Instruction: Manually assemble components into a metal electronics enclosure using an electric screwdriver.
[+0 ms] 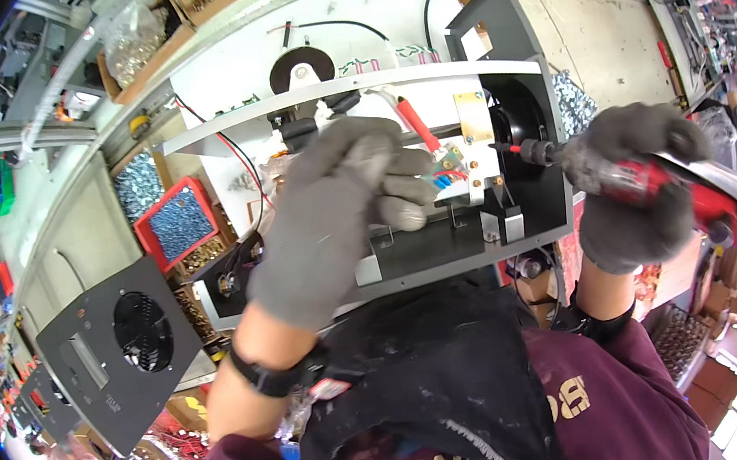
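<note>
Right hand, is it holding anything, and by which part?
Yes. The right hand grips a red power screwdriver around its body, bit toward the metal chassis. The left hand pinches small connectors inside the chassis with its fingertips.

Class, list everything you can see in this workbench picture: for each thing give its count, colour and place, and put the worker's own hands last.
Chassis: one, dark grey, open, centre of bench.
Wires: one bundle, red, blue and white, inside chassis at the left fingertips.
Brass plate: one, gold, inside chassis, upper right.
Fan panel: one, black, lower left.
Tray: one, red, holding small parts, left of chassis.
Boxes: two, brown cardboard, top left.
Driver: one, red and black, right, tip inside chassis.
Left hand: grey glove, pinching the wires.
Right hand: grey glove, gripping the driver.
</note>
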Action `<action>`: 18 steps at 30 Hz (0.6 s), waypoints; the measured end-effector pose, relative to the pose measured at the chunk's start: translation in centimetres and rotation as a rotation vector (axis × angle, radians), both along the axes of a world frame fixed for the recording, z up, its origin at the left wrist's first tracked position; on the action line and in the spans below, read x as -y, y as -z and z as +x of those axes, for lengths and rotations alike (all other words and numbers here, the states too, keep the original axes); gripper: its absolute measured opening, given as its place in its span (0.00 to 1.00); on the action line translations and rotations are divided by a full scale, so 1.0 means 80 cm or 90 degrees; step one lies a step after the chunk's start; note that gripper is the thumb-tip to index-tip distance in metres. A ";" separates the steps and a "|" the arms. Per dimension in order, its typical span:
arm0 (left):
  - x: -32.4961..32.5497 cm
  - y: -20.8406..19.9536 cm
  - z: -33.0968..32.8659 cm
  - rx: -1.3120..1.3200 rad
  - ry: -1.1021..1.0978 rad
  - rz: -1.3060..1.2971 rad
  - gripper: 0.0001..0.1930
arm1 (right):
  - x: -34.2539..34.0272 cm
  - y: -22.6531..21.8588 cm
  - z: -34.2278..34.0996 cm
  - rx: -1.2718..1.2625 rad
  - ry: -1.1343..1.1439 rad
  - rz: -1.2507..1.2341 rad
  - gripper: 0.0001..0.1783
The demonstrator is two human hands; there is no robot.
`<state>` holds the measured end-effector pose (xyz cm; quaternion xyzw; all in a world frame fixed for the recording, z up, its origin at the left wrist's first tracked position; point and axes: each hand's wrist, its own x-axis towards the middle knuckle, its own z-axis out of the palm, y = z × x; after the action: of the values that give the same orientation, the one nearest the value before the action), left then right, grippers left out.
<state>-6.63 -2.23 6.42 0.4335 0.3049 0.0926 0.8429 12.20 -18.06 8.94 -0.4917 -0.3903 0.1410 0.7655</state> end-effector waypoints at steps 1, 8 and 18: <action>0.019 0.002 0.015 0.002 -0.006 -0.032 0.17 | 0.007 -0.019 0.004 0.046 -0.106 0.054 0.24; 0.089 0.010 0.065 0.023 0.065 -0.258 0.18 | 0.042 -0.054 0.002 0.123 -0.180 0.078 0.24; 0.112 0.002 0.079 0.011 -0.089 -0.246 0.12 | 0.051 -0.048 0.008 0.115 -0.171 0.097 0.24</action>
<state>-0.33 -11.19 6.26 0.2410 0.3393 0.0945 0.9044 12.84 -22.17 12.75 -0.3861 -0.5295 0.1674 0.7366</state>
